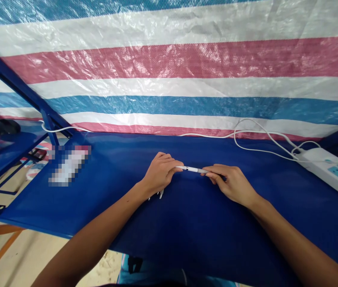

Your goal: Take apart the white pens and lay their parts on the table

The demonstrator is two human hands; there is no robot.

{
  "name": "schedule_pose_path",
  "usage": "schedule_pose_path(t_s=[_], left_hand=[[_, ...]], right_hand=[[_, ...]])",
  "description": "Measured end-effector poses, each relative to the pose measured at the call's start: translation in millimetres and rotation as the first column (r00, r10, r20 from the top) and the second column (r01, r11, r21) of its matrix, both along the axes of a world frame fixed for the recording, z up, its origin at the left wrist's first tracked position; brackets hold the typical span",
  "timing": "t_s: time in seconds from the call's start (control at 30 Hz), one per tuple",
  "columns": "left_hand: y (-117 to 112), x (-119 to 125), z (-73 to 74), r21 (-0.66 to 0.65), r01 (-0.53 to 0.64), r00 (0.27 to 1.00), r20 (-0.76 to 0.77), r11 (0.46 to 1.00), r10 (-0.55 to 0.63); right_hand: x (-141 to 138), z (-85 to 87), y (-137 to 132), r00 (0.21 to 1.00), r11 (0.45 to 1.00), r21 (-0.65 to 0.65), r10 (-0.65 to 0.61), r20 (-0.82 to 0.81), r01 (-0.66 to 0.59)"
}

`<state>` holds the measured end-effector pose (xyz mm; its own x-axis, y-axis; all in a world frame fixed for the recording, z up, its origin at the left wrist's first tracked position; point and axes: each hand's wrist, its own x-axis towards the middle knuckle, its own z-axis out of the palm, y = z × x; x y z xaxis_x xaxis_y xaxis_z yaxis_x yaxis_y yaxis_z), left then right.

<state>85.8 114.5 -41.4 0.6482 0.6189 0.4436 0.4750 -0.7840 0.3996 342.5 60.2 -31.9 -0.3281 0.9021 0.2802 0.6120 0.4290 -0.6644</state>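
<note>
Striped tarp (169,67) behind blue counter (31,217). My left hand (160,173) clamped on left end of slim white pen-like rod (191,170); small metal prongs (158,194) just below. Rod level, long axis left-right, between hands. My right hand (230,183) pinching right end. White cable (261,135) runs to power strip (327,171), well right.

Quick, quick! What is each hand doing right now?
Left hand: closed, holding one end of the white pen.
Right hand: closed, holding the other end of the white pen.
</note>
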Motion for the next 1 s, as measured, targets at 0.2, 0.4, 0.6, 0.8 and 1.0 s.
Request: schedule_pose_path(t_s=[0.2,0.4,0.6,0.8,1.0], left_hand=[[0,0,0.8,0.033,-0.002,1.000,0.022,0.999,0.001],[-1,6,2.7,0.276,0.003,0.990,0.135,0.961,-0.041],[-5,9,5.6,0.365,-0.019,0.979,0.194,0.931,-0.056],[-5,9,5.5,0.347,-0.015,0.988,0.149,0.938,-0.039],[-6,8,4.3,0.277,-0.009,0.994,0.109,0.961,-0.022]], right_hand=[[1,0.7,1,1.000,0.999,-0.032,0.030,-0.011,-0.030],[-3,8.1,-1,0.995,0.988,-0.122,0.096,0.006,-0.095],[-3,10.8,-4,0.979,0.952,-0.228,0.203,-0.021,-0.202],[-3,8.8,-6,0.981,0.964,-0.204,0.185,0.056,-0.170],[-6,-2.3,-5,0.978,0.992,-0.111,0.072,0.197,-0.051]])
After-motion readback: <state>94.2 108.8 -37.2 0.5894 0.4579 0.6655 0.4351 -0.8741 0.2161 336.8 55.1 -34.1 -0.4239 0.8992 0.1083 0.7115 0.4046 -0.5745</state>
